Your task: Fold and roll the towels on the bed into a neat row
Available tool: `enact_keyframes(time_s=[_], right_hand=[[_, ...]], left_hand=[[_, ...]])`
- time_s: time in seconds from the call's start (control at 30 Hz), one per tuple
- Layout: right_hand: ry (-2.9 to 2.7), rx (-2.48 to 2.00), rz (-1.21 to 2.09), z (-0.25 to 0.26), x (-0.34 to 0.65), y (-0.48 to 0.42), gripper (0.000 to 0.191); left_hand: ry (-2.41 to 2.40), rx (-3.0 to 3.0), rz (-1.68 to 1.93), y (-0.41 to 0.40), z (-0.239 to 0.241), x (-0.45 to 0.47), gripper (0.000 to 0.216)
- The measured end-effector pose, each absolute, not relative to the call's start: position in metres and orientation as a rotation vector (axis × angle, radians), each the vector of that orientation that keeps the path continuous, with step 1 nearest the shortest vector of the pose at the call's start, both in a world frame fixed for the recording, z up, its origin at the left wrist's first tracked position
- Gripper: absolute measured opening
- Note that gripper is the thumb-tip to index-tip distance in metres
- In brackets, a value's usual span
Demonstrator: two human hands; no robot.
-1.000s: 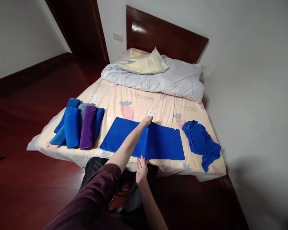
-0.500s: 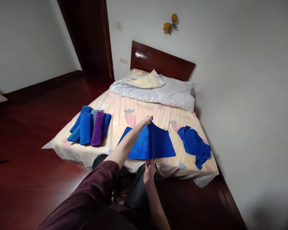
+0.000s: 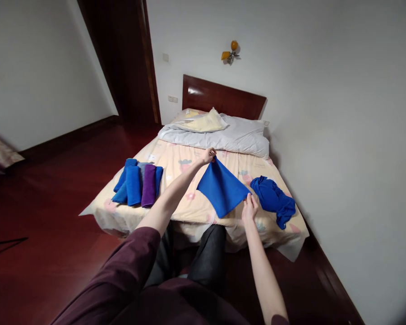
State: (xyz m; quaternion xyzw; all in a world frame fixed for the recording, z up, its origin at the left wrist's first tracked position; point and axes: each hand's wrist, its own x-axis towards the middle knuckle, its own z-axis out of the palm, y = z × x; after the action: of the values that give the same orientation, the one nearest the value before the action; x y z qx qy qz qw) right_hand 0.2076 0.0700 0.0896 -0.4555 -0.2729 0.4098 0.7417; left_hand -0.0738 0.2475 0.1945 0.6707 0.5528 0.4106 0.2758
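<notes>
A blue cloth [image 3: 223,187] hangs stretched over the front part of the bed, its lower point near the bed's front edge. My left hand [image 3: 209,155] is closed on its upper corner. At the cloth's right corner, my right hand [image 3: 250,207] pinches the fabric. Just to the right lies a crumpled blue cloth [image 3: 273,201]. Several rolled cloths, among them a purple roll [image 3: 149,185] and a bright blue roll [image 3: 133,185], are grouped on the left side of the bed.
The bed [image 3: 176,176] has a cream patterned sheet. A grey-white quilt [image 3: 245,133] and a pale yellow cloth [image 3: 206,123] lie near the dark wooden headboard [image 3: 223,95]. A white wall [image 3: 341,135] stands close on the right; red-brown floor [image 3: 54,225] shows at left.
The blue cloth, spread flat with a middle crease before, is now lifted and folded to a smaller piece. My right hand has moved right and up to its right corner.
</notes>
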Motion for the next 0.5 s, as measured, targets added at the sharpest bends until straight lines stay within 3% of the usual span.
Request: enact_keyframes(time_s=[0.1,0.23,0.5], right_hand=[[-0.650,-0.967,0.855,0.116,0.223,0.089,0.045],[-0.719,-0.931,0.757,0.146,0.236,0.111,0.049],[-0.928,-0.982,0.690,0.182,0.245,0.118,0.059]], left_hand=[[1.315,1.687,1.262,0.237,0.208,-0.081,0.010],[1.138,1.597,1.390,0.219,0.222,-0.095,0.018],[1.290,1.696,1.523,0.176,0.242,-0.136,0.031]])
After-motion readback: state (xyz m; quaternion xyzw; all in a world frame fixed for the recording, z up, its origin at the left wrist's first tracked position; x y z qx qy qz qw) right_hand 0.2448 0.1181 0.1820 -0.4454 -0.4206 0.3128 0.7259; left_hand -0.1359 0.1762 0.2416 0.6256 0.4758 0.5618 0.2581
